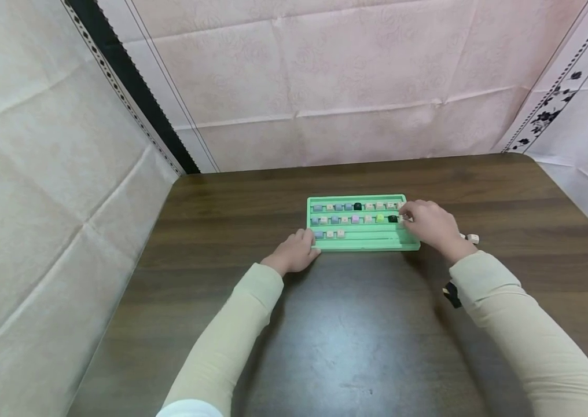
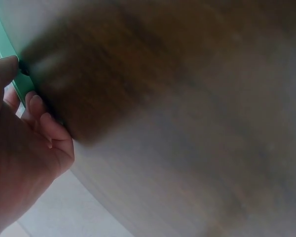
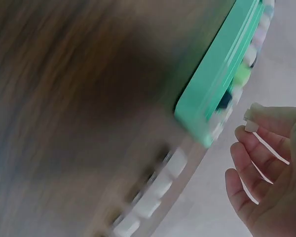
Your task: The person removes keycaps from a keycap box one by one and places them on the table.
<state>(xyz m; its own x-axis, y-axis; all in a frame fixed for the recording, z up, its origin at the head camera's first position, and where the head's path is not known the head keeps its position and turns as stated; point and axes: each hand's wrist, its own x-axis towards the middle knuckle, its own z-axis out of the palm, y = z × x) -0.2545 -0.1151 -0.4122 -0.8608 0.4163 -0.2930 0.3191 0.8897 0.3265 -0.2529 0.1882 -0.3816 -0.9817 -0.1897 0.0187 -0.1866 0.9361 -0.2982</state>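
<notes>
In the head view, a light-green tray (image 1: pixel 364 249) lies on the table with rows of small keycap-like blocks (image 1: pixel 355 219) in white, blue, pink, green and black. My left hand (image 1: pixel 295 251) grips the tray's left end; in the left wrist view, the thumb and fingers close on its green edge (image 2: pixel 23 85). Over the tray's right end is my right hand (image 1: pixel 432 223). Its thumb and a finger pinch a small white keycap-like block (image 3: pixel 251 126) in the right wrist view, with the other fingers loosely bent.
Several loose white blocks (image 3: pixel 160 185) stand in a line beside the tray's right end, partly hidden by the right wrist in the head view. The dark wooden table (image 1: pixel 346 324) meets pale patterned cloth (image 1: pixel 351 81) behind and at both sides.
</notes>
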